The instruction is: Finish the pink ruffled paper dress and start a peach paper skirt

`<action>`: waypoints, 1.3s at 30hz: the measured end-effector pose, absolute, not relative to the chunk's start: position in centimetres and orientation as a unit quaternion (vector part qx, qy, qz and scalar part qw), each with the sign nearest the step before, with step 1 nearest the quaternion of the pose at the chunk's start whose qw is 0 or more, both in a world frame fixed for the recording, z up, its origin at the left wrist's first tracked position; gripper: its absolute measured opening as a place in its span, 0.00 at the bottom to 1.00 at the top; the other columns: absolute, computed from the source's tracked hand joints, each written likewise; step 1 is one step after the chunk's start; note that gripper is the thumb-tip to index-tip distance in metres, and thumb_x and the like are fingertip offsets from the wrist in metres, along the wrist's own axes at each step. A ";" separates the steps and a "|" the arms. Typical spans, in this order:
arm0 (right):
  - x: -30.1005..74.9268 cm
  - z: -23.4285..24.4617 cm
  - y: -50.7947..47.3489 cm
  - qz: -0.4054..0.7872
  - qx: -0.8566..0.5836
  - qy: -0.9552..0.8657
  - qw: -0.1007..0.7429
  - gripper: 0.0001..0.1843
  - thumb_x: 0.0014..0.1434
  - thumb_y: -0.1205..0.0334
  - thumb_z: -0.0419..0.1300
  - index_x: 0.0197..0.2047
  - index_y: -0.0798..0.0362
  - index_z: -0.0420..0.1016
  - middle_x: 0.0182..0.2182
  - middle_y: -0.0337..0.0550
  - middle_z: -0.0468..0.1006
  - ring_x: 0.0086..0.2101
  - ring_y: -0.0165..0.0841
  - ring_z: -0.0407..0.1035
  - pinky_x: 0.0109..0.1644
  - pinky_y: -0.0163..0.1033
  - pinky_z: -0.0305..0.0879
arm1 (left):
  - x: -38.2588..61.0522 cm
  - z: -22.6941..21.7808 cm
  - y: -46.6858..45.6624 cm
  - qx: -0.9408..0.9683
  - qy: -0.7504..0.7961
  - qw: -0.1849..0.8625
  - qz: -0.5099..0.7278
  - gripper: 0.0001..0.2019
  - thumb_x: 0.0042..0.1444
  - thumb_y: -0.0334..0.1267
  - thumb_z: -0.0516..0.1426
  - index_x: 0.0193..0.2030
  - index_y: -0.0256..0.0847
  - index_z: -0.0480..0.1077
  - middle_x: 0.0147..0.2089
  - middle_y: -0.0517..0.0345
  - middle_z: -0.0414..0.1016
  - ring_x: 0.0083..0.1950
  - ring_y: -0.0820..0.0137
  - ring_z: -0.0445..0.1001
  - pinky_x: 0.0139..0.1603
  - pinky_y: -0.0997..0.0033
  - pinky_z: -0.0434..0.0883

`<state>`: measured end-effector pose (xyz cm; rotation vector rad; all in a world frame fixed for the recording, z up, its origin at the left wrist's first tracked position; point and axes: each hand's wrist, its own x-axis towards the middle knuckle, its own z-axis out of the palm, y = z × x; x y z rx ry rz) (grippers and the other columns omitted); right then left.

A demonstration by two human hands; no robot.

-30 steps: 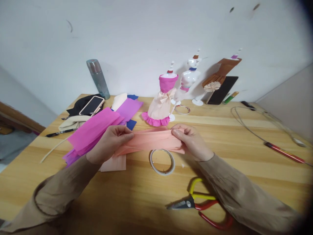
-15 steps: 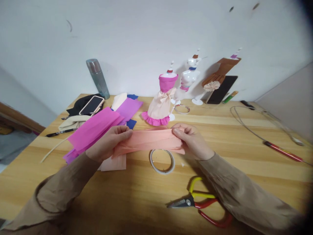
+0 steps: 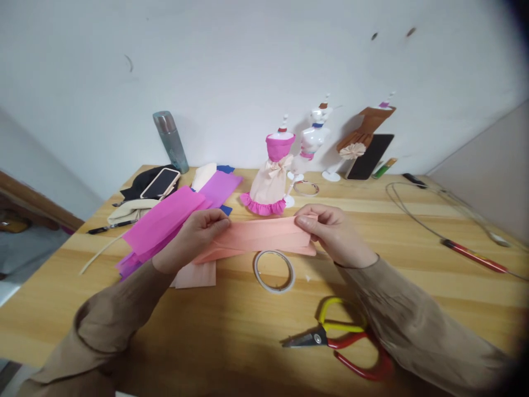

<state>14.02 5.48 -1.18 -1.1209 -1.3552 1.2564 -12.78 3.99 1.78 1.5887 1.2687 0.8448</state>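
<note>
A folded strip of salmon-pink crepe paper (image 3: 264, 236) is stretched between both hands just above the wooden table (image 3: 231, 325). My left hand (image 3: 194, 240) pinches its left end with fingers closed. My right hand (image 3: 336, 234) pinches its right end between thumb and fingers. A roll of double-sided tape (image 3: 274, 271) lies flat on the table right below the strip. A pale pink folded sheet (image 3: 198, 274) lies under my left wrist.
Scissors with red and yellow handles (image 3: 336, 344) lie near my right forearm. Magenta and purple paper sheets (image 3: 173, 218) lie at the left, with a phone (image 3: 160, 183) and a flask (image 3: 170, 141) behind. Small mannequins, one in a pink paper dress (image 3: 270, 182), stand at the back. A cable and a red-handled tool (image 3: 473, 255) lie at the right.
The hands keep hold of the strip with little change; the camera has tilted slightly, shifting the scene a little down and right.
</note>
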 end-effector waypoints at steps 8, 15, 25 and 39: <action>15.1 0.4 5.3 0.445 -0.444 -0.637 0.446 0.18 0.45 0.48 0.70 0.22 0.53 0.73 0.19 0.37 0.70 0.22 0.26 0.59 0.26 0.34 0.54 | -12.4 2.4 3.6 0.606 0.502 0.456 0.416 0.11 0.53 0.41 0.62 0.41 0.39 0.78 0.38 0.53 0.79 0.39 0.67 0.74 0.41 0.69 0.70; 14.9 0.9 4.9 0.465 -0.452 -0.630 0.426 0.19 0.41 0.47 0.72 0.21 0.53 0.73 0.17 0.35 0.68 0.20 0.25 0.57 0.24 0.33 0.52 | -11.8 2.2 3.4 0.480 0.479 0.577 0.456 0.11 0.51 0.43 0.63 0.38 0.39 0.76 0.23 0.64 0.67 0.26 0.74 0.68 0.31 0.73 0.69; 14.8 1.0 4.7 0.474 -0.453 -0.646 0.391 0.20 0.42 0.46 0.72 0.19 0.54 0.74 0.15 0.35 0.66 0.18 0.23 0.55 0.20 0.33 0.48 | -11.3 0.9 3.6 0.573 0.463 0.544 0.402 0.16 0.47 0.44 0.64 0.21 0.37 0.65 0.19 0.65 0.62 0.22 0.80 0.59 0.24 0.78 0.59; 17.4 0.4 6.3 0.464 -0.465 -0.644 0.392 0.21 0.42 0.45 0.72 0.21 0.53 0.74 0.18 0.37 0.70 0.22 0.27 0.61 0.25 0.34 0.55 | -14.6 -0.1 5.3 0.548 0.504 0.573 0.344 0.15 0.45 0.41 0.67 0.38 0.37 0.75 0.34 0.56 0.76 0.33 0.71 0.73 0.32 0.74 0.68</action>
